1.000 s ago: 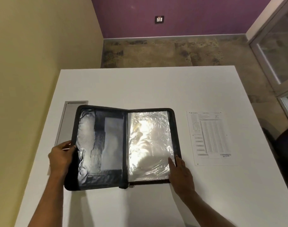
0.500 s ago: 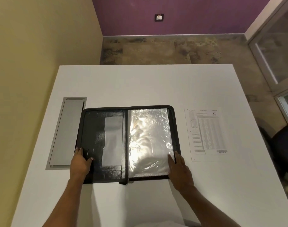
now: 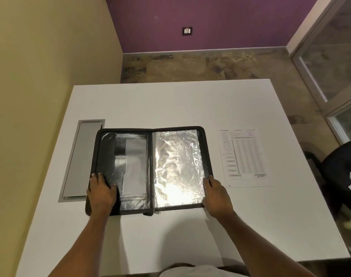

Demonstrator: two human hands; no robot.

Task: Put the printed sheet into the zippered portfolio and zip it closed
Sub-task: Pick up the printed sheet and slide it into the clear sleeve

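- Printed sheet (image 3: 243, 156): flat on the bench (image 3: 170, 102) at 3 o'clock of the open zippered portfolio (image 3: 130, 156), not touching.
- Likely light, limp, easily creased; best pinched at a near corner.
- Left grip (image 3: 101, 191) and right grip (image 3: 216, 194): released, flat on the covers' near corners, grasping nothing.
- Room to slide across at 3 o'clock; grey hatch (image 3: 80, 156) against the cover at 9 o'clock.

Open portfolio (image 3: 150, 168) flat on white table (image 3: 170, 100), hands (image 3: 101, 191) on its corners, printed sheet (image 3: 244, 156) beside.
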